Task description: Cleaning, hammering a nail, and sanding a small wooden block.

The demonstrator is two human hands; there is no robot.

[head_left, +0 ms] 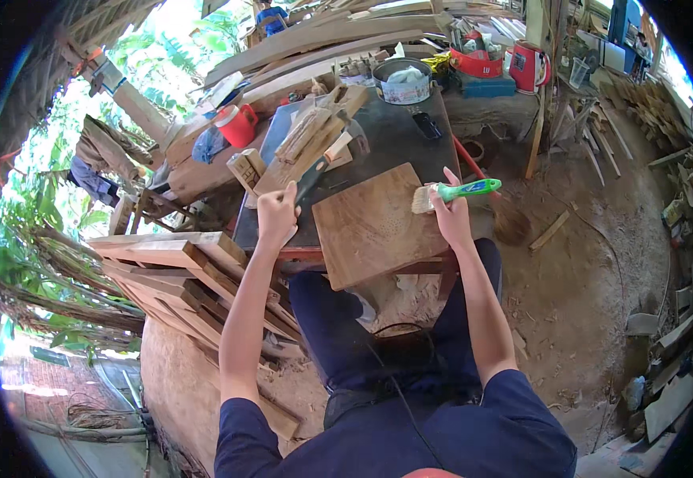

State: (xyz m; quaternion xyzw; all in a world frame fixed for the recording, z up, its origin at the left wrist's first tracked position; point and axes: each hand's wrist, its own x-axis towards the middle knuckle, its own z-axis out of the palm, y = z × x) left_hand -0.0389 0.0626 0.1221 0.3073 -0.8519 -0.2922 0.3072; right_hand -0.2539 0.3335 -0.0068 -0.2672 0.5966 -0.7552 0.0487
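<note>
My right hand (pixel 453 217) is closed around a paintbrush (pixel 474 189) with a green handle. Its pale bristles (pixel 423 200) point left, over the right edge of a flat brown wooden board (pixel 374 227). That board lies tilted on the near side of a dark worktable (pixel 346 177), overhanging its front edge above my knees. Left of the board, my left hand (pixel 278 215) is raised with curled fingers and the thumb up; whatever it may hold is hidden. Just beyond it lies a dark-handled tool (pixel 311 177) with a pale end, beside stacked wood pieces (pixel 306 147).
At the table's far side stand a round tin (pixel 403 82) and a dark phone-like object (pixel 427 126). A red jug (pixel 236 125) is at the back left, another red container (pixel 528 67) at the back right. Wooden frames (pixel 179 271) lean left; a broom (pixel 509 219) stands right.
</note>
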